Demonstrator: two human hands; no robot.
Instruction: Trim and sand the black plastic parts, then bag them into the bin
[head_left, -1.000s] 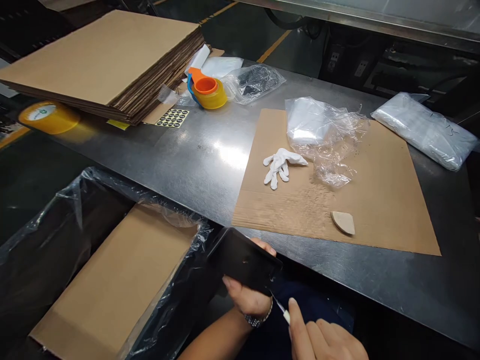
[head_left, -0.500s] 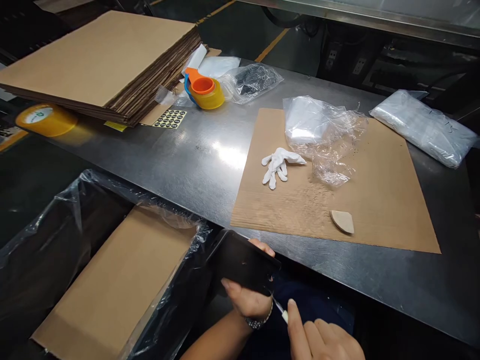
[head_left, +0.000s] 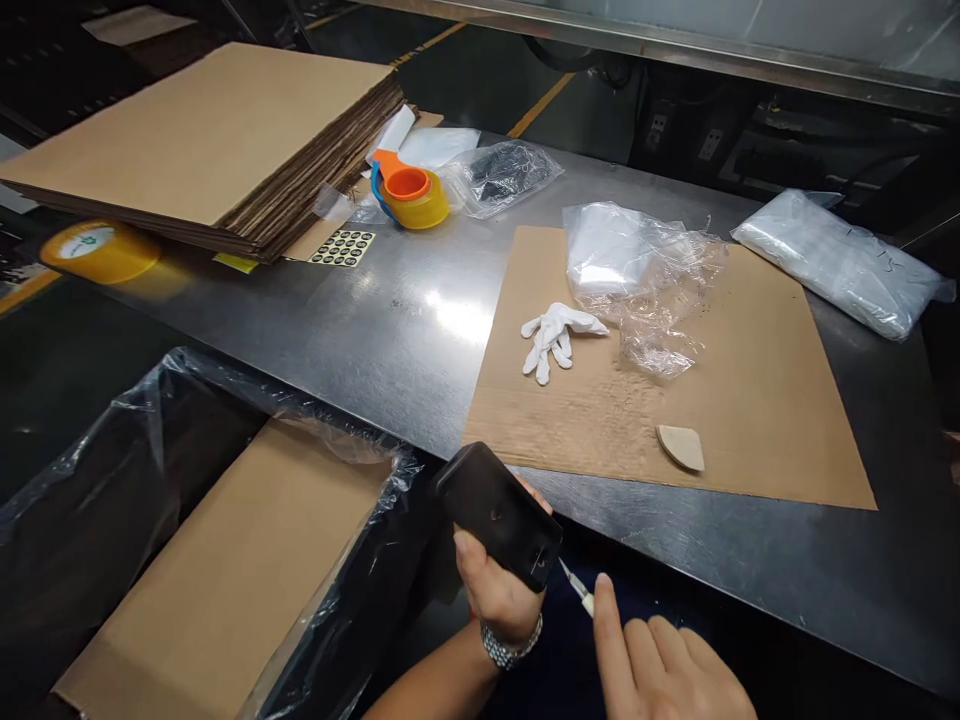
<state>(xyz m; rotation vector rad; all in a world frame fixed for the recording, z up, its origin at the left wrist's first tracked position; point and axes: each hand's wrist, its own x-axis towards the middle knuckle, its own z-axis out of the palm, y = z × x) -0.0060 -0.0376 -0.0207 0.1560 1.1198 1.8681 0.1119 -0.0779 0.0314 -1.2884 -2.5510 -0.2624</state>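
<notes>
My left hand (head_left: pixel 499 590) is closed around a black plastic part (head_left: pixel 499 515), a flat rounded rectangle with small holes, tilted just in front of the table edge. My right hand (head_left: pixel 660 660) grips a small craft knife (head_left: pixel 580 588) with a thin metal blade and a pale handle, the index finger stretched along it. The blade tip points at the lower right corner of the black part, with a slight gap between them. Most of the knife's handle is hidden by my fingers.
On the metal table (head_left: pixel 330 340) lies a cardboard sheet (head_left: pixel 757 400) bearing a white glove (head_left: pixel 556 335), a clear plastic bag (head_left: pixel 622 250) and a wedge-shaped tan piece (head_left: pixel 681 447). Left are stacked cardboard sheets (head_left: pixel 225 130) and a tape dispenser (head_left: pixel 409 190). A plastic-lined box (head_left: pixel 165 370) stands below.
The black part has turned so that its face shows more. The knife has moved right, away from the part's corner, along with my right hand.
</notes>
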